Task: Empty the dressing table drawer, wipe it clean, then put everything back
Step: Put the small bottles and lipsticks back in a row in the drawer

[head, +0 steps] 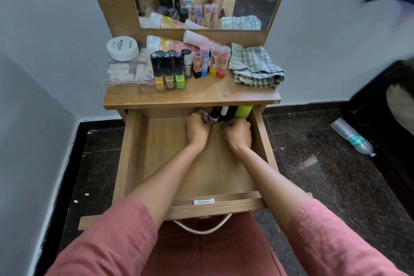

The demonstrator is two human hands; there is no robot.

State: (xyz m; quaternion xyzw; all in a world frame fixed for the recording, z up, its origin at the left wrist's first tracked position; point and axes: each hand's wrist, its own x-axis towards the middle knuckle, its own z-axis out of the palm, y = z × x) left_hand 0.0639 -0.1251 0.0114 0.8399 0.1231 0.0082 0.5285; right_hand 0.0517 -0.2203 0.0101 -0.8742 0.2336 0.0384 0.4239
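1. Left hand (197, 129): fingers are curled round a small dark bottle (214, 117) at the far end of the drawer (132, 152).
2. Right hand (238, 134): fingers are curled against the dark items just right of that bottle. Whether they clamp one cannot be told.
3. Beyond the hands, a white-capped bottle (224, 110) and a green bottle (243, 111) stand toward the far right corner (both partly hidden under the tabletop).
4. The drawer is pulled out toward the person.
5. On the tabletop (201, 96):
   - Nail polish bottles (170, 74) stand left of centre.
   - Lip balm sticks (215, 63) stand just right of them.
   - A folded checked cloth (255, 67) lies at the right.
   - A white jar (122, 48) rests on a clear plastic box (125, 71) at the left.
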